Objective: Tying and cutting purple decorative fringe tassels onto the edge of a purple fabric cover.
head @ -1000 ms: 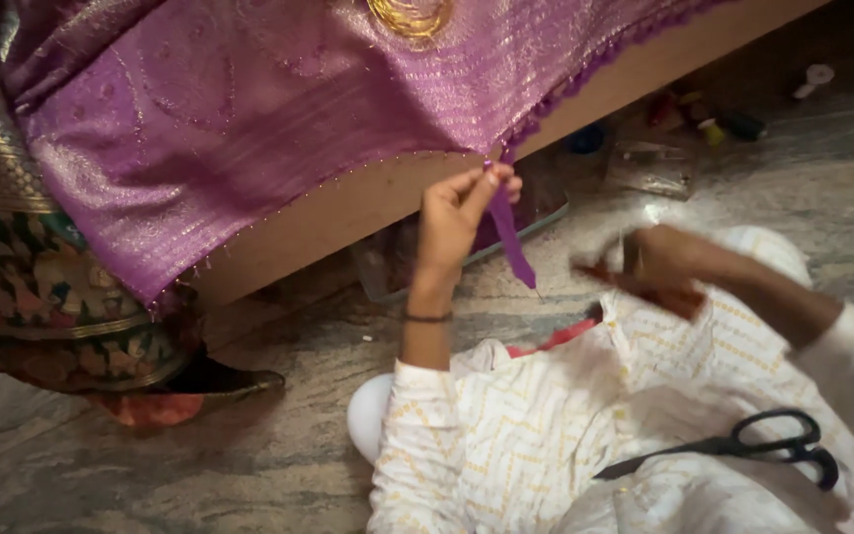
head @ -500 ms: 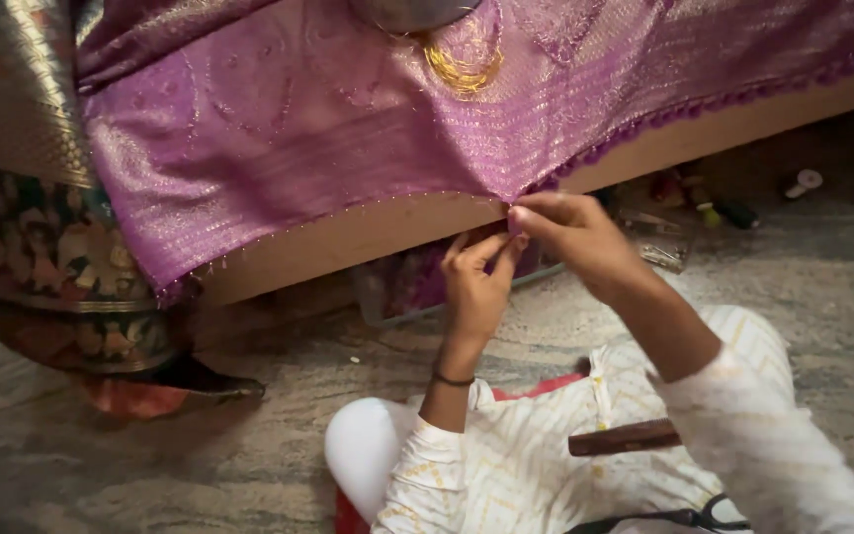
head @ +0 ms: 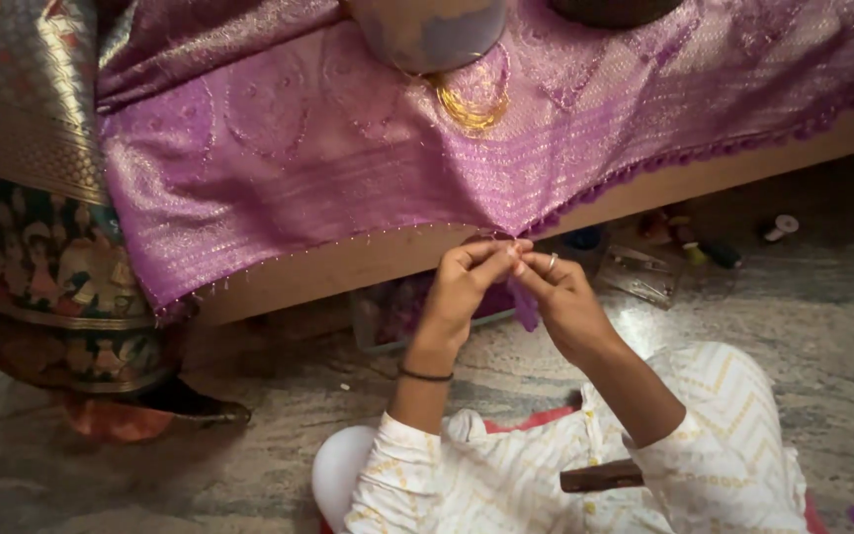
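Fingertips of both hands meet at the lower point of a shiny purple woven silk cloth (head: 387, 158) that drapes over the edge of a pale wooden platform (head: 368, 262). The left hand (head: 462, 287) pinches the cloth's hem from the left, thumb and forefinger closed together on it, while the right hand (head: 560, 297), a ring on one finger, closes on a short purple thread tuft (head: 524, 305) that hangs just below the hem between the two hands. To the right of the hands, the cloth edge carries a row of small purple tassels (head: 684, 158); to the left it shows only loose fringe threads. The step in hand looks like knotting one more tassel onto the hem, right where the finished row ends. By my judgement, the next move calls for a firm pinch on the hem and a tight pull on the tuft. Thread spools (head: 778, 227) lie on the marbled stone floor (head: 822, 326), well apart.
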